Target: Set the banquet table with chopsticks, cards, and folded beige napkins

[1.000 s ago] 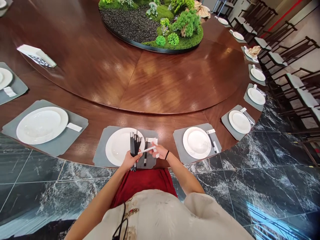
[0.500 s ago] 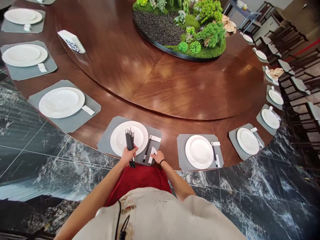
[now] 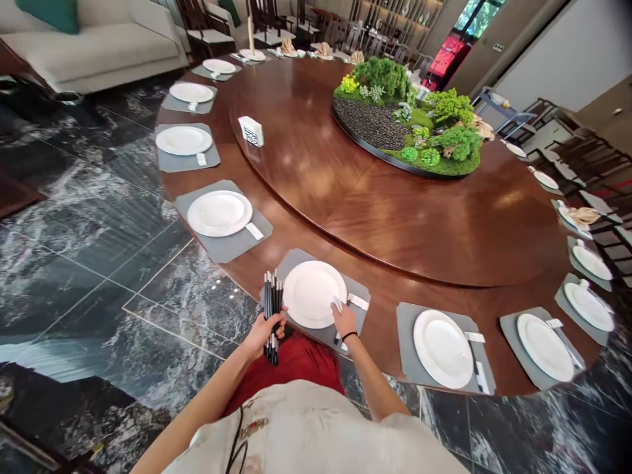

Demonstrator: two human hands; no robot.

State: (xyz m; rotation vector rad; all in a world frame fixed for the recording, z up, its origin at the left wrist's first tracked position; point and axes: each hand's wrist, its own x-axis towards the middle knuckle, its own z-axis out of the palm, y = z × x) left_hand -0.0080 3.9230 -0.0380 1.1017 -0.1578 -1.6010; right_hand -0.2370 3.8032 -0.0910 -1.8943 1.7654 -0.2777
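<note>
My left hand [image 3: 266,331] is closed around a bundle of black chopsticks [image 3: 272,303] with silvery ends, held upright beside the near placemat [image 3: 296,257]. My right hand [image 3: 345,320] pinches small white packets [image 3: 336,305] over the right rim of the white plate [image 3: 311,293]; their exact kind is hard to make out. Beneath and beside this hand, chopsticks lie partly hidden on the placemat, their upper end at a white rest [image 3: 359,301]. Part of a flat white packet [image 3: 344,347] shows below the hand.
Grey placemats with plates ring the round wooden table, including a left plate [image 3: 220,213] and a right plate [image 3: 443,349]. A raised turntable [image 3: 395,230] carries a miniature garden [image 3: 415,131] and a white napkin holder [image 3: 251,131]. A sofa [image 3: 108,46] stands back left.
The view has swung left and up. My right hand has moved from the packet at the placemat's lower right to the plate's rim, still pinching white packets. My left hand keeps the chopsticks, now left of the plate.
</note>
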